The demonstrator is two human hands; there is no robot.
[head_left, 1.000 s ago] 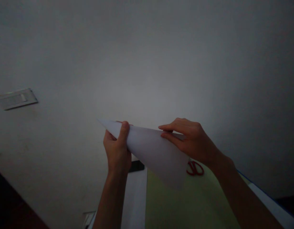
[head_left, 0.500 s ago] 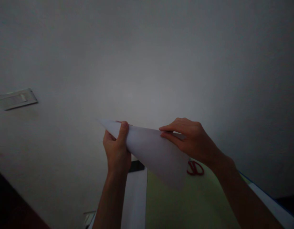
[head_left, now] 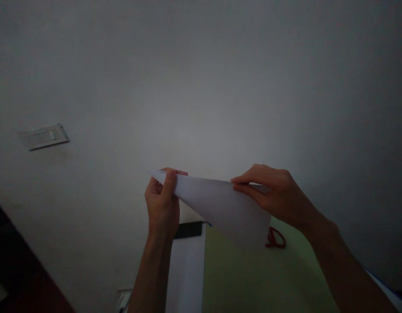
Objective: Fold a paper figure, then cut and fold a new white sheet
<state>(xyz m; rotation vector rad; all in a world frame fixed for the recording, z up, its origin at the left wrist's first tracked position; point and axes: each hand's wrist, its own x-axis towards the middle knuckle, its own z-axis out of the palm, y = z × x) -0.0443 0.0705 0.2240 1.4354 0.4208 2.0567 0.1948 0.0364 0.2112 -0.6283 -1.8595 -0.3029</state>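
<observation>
A white sheet of paper (head_left: 220, 206), folded into a long triangle with its point to the left, is held up in front of a pale wall. My left hand (head_left: 162, 208) pinches the paper near its pointed end, thumb on the near side. My right hand (head_left: 276, 195) pinches the top edge of the paper at its wide end, fingers pressed together. The paper's lower corner hangs over a green surface.
Below lies a green surface (head_left: 253, 278) with red-handled scissors (head_left: 276, 238) on it. A white sheet (head_left: 186, 269) and a dark flat object (head_left: 189, 229) lie to its left. A switch plate (head_left: 44, 136) is on the wall at left. Dark furniture (head_left: 21, 269) fills the lower left corner.
The view has shifted, so hands and paper sit slightly more to the right and lower. Both hands keep their hold on the paper.
</observation>
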